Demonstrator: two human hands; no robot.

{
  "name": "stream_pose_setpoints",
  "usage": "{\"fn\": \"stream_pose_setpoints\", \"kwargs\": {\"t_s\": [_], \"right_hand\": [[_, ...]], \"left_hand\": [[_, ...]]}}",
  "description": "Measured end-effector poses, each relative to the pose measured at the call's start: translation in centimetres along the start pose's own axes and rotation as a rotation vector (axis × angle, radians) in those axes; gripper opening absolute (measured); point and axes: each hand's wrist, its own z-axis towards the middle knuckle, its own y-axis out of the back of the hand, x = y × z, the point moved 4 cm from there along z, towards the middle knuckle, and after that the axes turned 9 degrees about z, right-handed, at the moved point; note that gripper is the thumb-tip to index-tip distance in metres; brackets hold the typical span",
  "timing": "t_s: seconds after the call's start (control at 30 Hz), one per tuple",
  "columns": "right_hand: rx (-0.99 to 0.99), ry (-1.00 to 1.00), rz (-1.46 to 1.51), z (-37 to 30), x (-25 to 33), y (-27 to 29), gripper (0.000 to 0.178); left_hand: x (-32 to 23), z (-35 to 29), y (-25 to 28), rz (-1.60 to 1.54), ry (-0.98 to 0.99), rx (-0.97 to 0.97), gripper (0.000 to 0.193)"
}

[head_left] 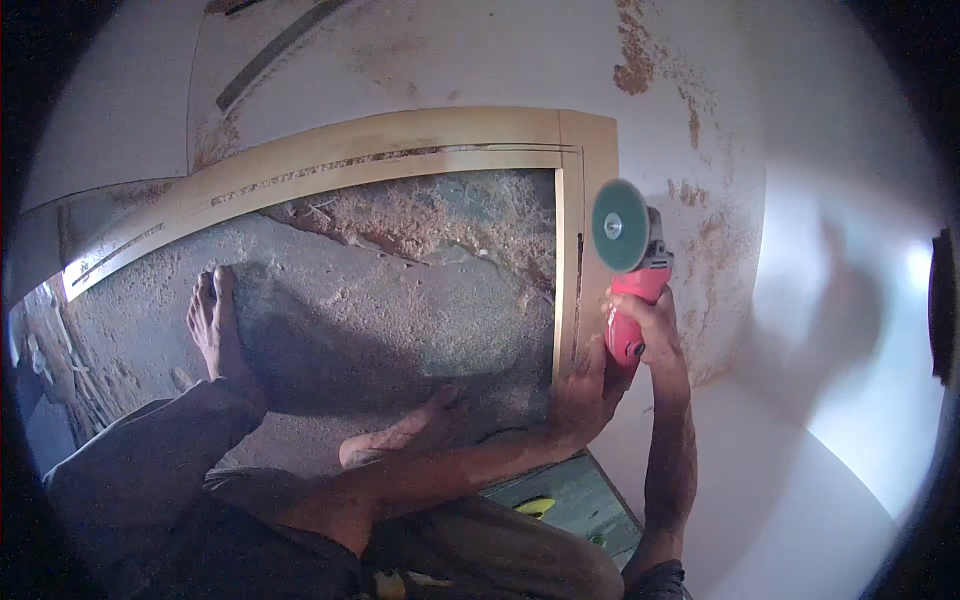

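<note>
A red angle grinder with a round green disc is in my hands, at the right of the head view. My right hand is closed round the grinder's body, just below its head. Lower down, my left hand grips the rear end, its fingers partly hidden in shadow. The disc's face is turned up towards me, over the right side of a pale wooden frame. Long dark grooves run along the frame's far and right sides. Sawdust partly fills the far groove.
Sawdust and wood shavings cover the grey floor inside the frame, where my bare feet rest. A dark strip lies beyond the frame. At the lower middle, a yellow piece lies on a grey-green board. Thin sticks lie at left.
</note>
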Motion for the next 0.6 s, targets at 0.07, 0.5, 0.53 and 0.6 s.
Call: {"fn": "stream_pose_setpoints", "kwargs": {"t_s": [0.07,0.5,0.53,0.6], "right_hand": [[0.01,-0.01,0.077,0.5,1.4,-0.9,0.029],[0.058,0.006,0.097,5.5,2.9,-2.0,0.037],[0.044,0.005,0.087,5.5,2.7,-1.8,0.037],[0.056,0.022,0.087,5.6,2.8,-2.2,0.037]], "left_hand": [[-0.1,1.2,0.4,0.002,0.015,0.02,0.083],[-0.4,5.0,2.8,-0.029,0.021,0.067,0.081],[-0.5,5.0,2.9,-0.037,0.023,0.068,0.081],[-0.6,5.1,3.2,-0.05,0.024,0.058,0.081]]}}
